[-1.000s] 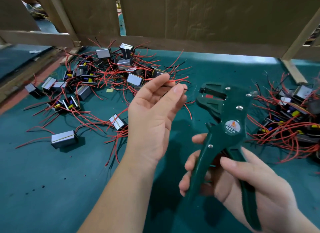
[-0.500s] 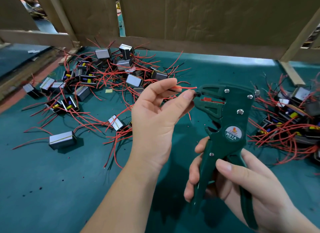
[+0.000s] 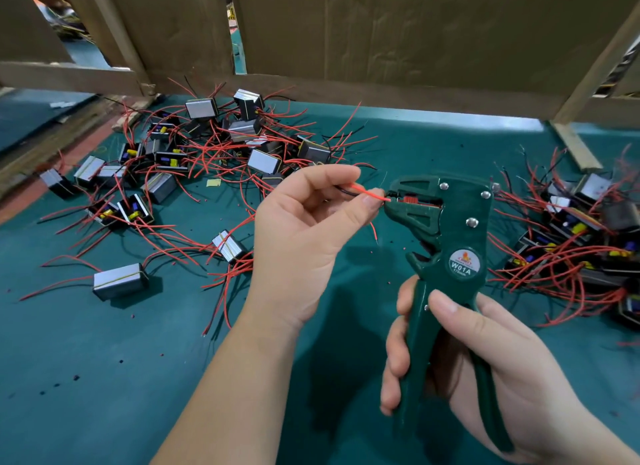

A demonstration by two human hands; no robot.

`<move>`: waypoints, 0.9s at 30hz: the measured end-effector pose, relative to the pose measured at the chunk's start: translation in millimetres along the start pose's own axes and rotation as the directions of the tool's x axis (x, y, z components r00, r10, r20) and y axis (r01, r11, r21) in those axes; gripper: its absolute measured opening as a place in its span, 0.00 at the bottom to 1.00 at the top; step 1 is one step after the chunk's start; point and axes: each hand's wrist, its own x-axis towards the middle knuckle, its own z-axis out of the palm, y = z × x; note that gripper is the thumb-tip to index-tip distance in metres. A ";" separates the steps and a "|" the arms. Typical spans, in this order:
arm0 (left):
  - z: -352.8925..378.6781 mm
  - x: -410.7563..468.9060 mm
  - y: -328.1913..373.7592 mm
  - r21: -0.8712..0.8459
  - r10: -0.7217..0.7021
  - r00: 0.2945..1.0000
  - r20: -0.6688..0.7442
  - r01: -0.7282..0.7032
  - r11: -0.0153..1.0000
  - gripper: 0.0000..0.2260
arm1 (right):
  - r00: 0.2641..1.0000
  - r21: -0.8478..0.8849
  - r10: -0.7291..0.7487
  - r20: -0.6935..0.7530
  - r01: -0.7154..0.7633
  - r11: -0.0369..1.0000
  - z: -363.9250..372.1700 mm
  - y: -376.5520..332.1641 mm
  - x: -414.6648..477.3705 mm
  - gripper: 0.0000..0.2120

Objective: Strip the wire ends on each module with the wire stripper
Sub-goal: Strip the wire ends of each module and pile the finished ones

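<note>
One thin red wire (image 3: 370,194), probably light and limp and best held near its tip, is pinched by the left hand (image 3: 304,229), its end pointing toward 3 o'clock into the wire stripper (image 3: 446,222), whose handles the right hand (image 3: 485,360) grips.

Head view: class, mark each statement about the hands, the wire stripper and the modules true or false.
1. The right hand holds the green wire stripper by its handles. True.
2. The left hand pinches a red wire at the stripper's mouth. True.
3. The stripper has been set down. False: it is held above the teal table.
4. All modules lie left of the hands. False: another pile lies on the right.
</note>
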 end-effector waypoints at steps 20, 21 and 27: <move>-2.8 -8.0 2.6 0.190 -0.141 0.904 0.404 0.067 0.979 0.09 | 0.979 0.543 -0.027 0.203 -0.090 0.835 -22.1 -27.2 7.5 0.27; -4.0 -7.7 3.3 0.224 -0.147 0.889 0.433 0.051 0.973 0.09 | 0.977 0.500 -0.019 0.212 -0.091 0.861 -22.3 -25.9 7.5 0.29; -10.1 -6.7 5.7 0.462 -0.279 0.815 0.508 0.015 0.887 0.07 | 0.977 0.327 -0.145 0.158 0.087 0.941 -22.5 -19.4 9.8 0.35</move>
